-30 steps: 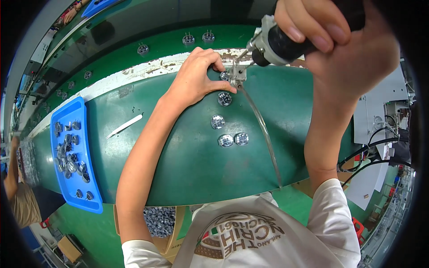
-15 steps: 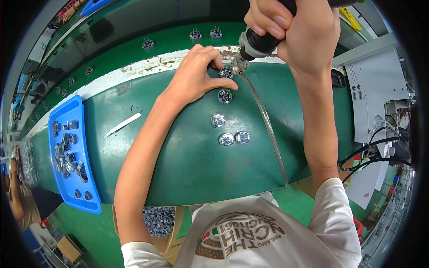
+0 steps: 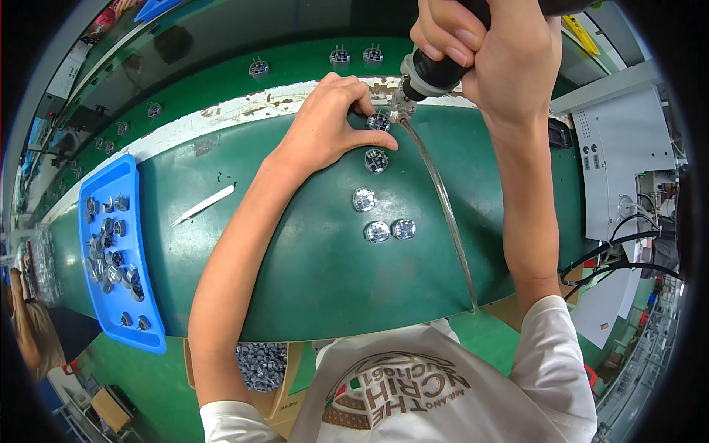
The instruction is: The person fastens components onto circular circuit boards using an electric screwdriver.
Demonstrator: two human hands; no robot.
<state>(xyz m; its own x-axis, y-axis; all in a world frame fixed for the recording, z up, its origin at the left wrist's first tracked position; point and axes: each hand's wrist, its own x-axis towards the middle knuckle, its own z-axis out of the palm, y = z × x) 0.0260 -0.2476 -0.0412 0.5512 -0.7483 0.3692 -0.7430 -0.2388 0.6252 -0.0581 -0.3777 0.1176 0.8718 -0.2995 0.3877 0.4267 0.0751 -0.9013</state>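
In my right hand [image 3: 509, 66], fingers wrapped round, is a black power screwdriver [image 3: 437, 74] with a metal nose [image 3: 402, 108]. A clear hose [image 3: 443, 199] runs from that nose to the table's near edge. My left hand [image 3: 329, 122] is curled about a small round electronic part [image 3: 379, 122], thumb and forefinger on either side of it. The screwdriver's nose is close against this part; its tip is too small to make out. Below the thumb sits another round part [image 3: 376, 161], apart from the hand. Nearer to me lie more: one silvery part [image 3: 363, 199] and two side by side [image 3: 390, 230].
A blue tray [image 3: 151, 295] of similar parts stands at the left, with white tweezers [image 3: 203, 204] beside it. Beyond the chipped white ledge [image 3: 244, 114], a green belt [image 3: 303, 65] carries several parts. A box of grey pieces [image 3: 262, 365] sits below the table.
The parts on the far green belt have shifted to the right. Both hands and the screwdriver keep nearly the same place over the round part.
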